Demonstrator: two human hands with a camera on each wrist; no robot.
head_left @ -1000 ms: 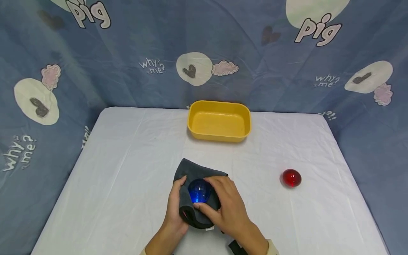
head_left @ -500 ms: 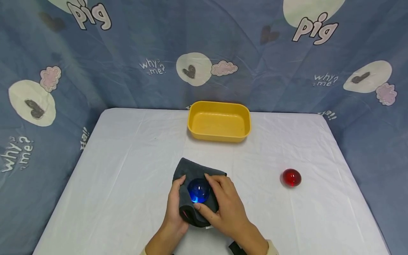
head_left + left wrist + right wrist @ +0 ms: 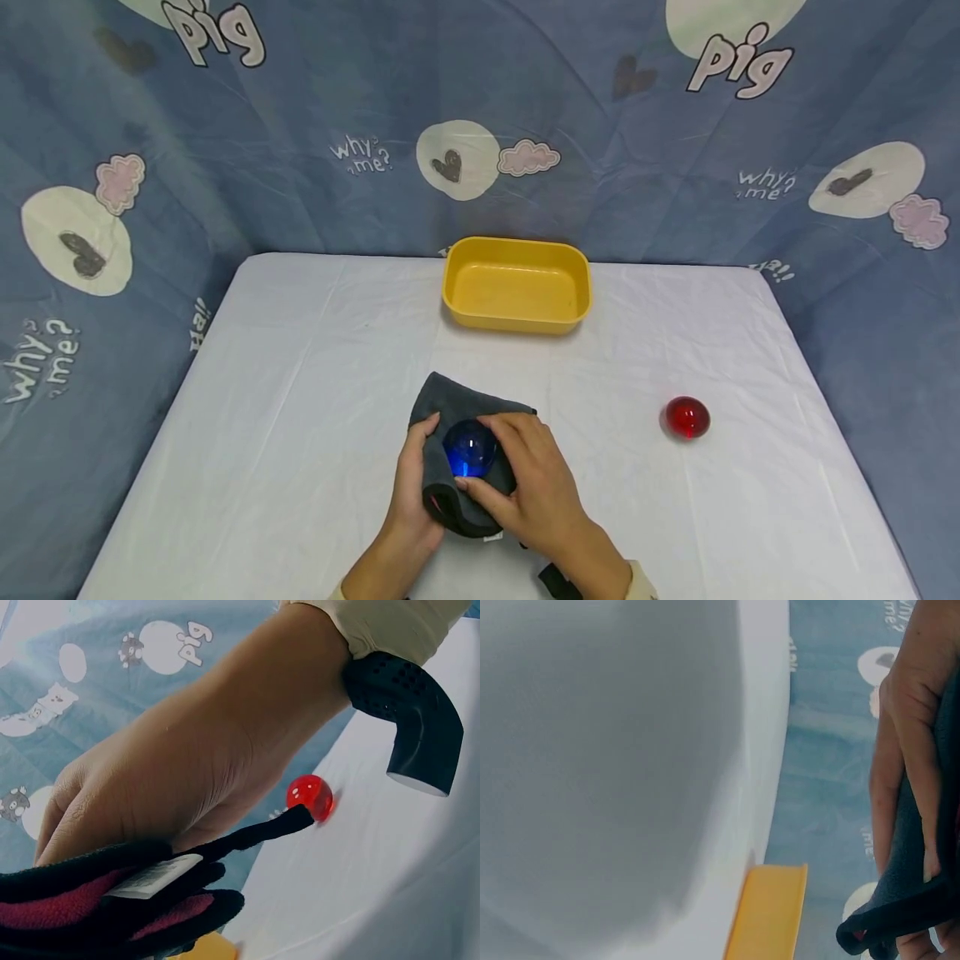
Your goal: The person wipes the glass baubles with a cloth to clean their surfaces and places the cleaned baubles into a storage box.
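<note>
A folded dark grey cloth [image 3: 450, 396] with black edging is held up near the front of the table. My left hand [image 3: 408, 492] grips its left side, thumb on top. On the cloth lies a clear blue ball [image 3: 470, 450], pinched between the thumb and fingers of my right hand [image 3: 536, 483]. In the left wrist view, the cloth's pink inner side [image 3: 60, 904] and a white label [image 3: 154, 876] show, while the ball is hidden. The right wrist view has fingers [image 3: 919, 757] lying along the cloth.
A clear red ball [image 3: 687, 417] rests on the white table to the right. At the back edge stands a yellow rectangular tub [image 3: 517, 322] with nothing in it. Blue printed fabric [image 3: 300, 200] hangs behind and beside the table.
Both hands, the cloth and the blue ball stay almost in place, with only tiny shifts. The bright glint inside the blue ball has changed slightly.
</note>
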